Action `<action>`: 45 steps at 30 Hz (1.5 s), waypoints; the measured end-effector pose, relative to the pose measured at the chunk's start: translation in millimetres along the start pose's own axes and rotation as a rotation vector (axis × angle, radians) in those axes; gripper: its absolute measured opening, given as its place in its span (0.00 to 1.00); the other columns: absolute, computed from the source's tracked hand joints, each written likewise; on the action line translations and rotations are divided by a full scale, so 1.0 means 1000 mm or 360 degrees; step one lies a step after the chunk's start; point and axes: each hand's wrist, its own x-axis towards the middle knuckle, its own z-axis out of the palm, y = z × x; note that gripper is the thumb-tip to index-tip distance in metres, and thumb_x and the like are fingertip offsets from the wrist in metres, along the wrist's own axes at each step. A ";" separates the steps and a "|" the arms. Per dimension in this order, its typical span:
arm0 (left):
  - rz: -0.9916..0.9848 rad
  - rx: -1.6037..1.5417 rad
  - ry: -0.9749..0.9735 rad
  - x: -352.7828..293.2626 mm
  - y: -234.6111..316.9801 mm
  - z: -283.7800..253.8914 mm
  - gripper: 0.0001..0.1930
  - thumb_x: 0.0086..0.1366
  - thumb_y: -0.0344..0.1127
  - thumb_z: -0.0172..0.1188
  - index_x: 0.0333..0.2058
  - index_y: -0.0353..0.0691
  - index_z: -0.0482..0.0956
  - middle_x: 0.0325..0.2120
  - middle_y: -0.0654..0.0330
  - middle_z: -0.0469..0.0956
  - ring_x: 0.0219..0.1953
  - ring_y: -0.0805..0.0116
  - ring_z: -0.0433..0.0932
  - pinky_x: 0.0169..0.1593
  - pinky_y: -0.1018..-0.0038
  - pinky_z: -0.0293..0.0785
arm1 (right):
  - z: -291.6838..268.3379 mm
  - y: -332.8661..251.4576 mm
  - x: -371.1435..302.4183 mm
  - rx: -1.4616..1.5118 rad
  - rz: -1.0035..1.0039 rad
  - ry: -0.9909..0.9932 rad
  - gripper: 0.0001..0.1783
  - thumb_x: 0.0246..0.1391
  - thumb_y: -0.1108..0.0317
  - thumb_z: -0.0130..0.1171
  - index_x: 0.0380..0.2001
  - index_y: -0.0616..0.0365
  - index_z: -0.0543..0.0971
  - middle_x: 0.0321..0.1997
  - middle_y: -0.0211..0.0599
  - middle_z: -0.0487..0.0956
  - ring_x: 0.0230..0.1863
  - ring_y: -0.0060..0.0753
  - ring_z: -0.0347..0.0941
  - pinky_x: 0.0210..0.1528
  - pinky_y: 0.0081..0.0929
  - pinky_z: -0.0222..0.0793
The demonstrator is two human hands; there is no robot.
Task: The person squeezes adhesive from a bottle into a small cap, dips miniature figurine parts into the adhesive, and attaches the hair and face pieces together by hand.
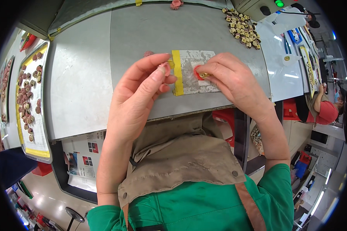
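Note:
My left hand (pixel 133 86) pinches a small pink textured piece (pixel 165 69) between thumb and fingertips, raised over the grey table. My right hand (pixel 237 79) is closed on a small yellowish piece (pixel 204 75), its fingertips down at a round red pad or dish (pixel 197 72). That red round rests on a worn whitish board (pixel 191 89) edged with a yellow tape strip (pixel 177 82). Whether the yellowish piece touches the red surface is hidden by my fingers. Just behind my left fingers lies another pinkish piece (pixel 148 53).
A pile of small dark-and-cream pieces (pixel 243 29) lies at the far right. On the left stands a metal tray (pixel 42 153) holding several pinkish-brown pieces. One pink piece (pixel 176 4) sits at the far edge. A small bottle (pixel 290 59) and a co-worker in red (pixel 329 109) are farther right.

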 end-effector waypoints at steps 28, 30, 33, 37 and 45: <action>-0.0212 -0.0278 -0.0073 0.003 -0.003 0.018 0.15 0.68 0.36 0.55 0.51 0.36 0.71 0.42 0.62 0.77 0.45 0.72 0.76 0.47 0.78 0.71 | 0.005 -0.003 -0.023 0.1233 0.0687 0.0364 0.10 0.60 0.74 0.54 0.44 0.63 0.74 0.40 0.31 0.75 0.44 0.22 0.72 0.46 0.20 0.68; -0.0227 -0.0207 -0.0043 0.004 0.000 0.023 0.15 0.68 0.36 0.56 0.50 0.36 0.71 0.42 0.61 0.77 0.45 0.72 0.76 0.48 0.78 0.71 | 0.007 -0.010 -0.022 0.1376 0.0684 0.0397 0.11 0.61 0.73 0.53 0.46 0.63 0.73 0.41 0.31 0.75 0.44 0.22 0.72 0.47 0.20 0.68; -0.0228 -0.0061 -0.0019 0.006 -0.002 0.029 0.15 0.66 0.36 0.58 0.49 0.36 0.72 0.41 0.61 0.78 0.44 0.73 0.76 0.48 0.78 0.72 | 0.017 -0.019 -0.016 0.1559 0.0627 0.0528 0.10 0.60 0.72 0.55 0.45 0.62 0.74 0.41 0.31 0.75 0.42 0.22 0.72 0.46 0.20 0.68; -0.0153 0.0067 -0.0001 0.006 -0.009 0.033 0.13 0.65 0.34 0.60 0.46 0.35 0.74 0.41 0.60 0.78 0.43 0.76 0.76 0.48 0.79 0.72 | 0.018 -0.023 -0.015 0.1443 0.0565 0.0444 0.11 0.61 0.73 0.54 0.46 0.63 0.73 0.43 0.31 0.74 0.45 0.21 0.71 0.49 0.19 0.66; 0.0354 0.0354 0.0096 -0.001 -0.022 0.041 0.11 0.64 0.29 0.60 0.43 0.32 0.75 0.40 0.59 0.78 0.42 0.77 0.76 0.48 0.79 0.72 | 0.034 -0.028 -0.017 0.1022 0.0349 0.0696 0.12 0.56 0.74 0.59 0.44 0.59 0.75 0.42 0.33 0.74 0.42 0.24 0.71 0.47 0.21 0.68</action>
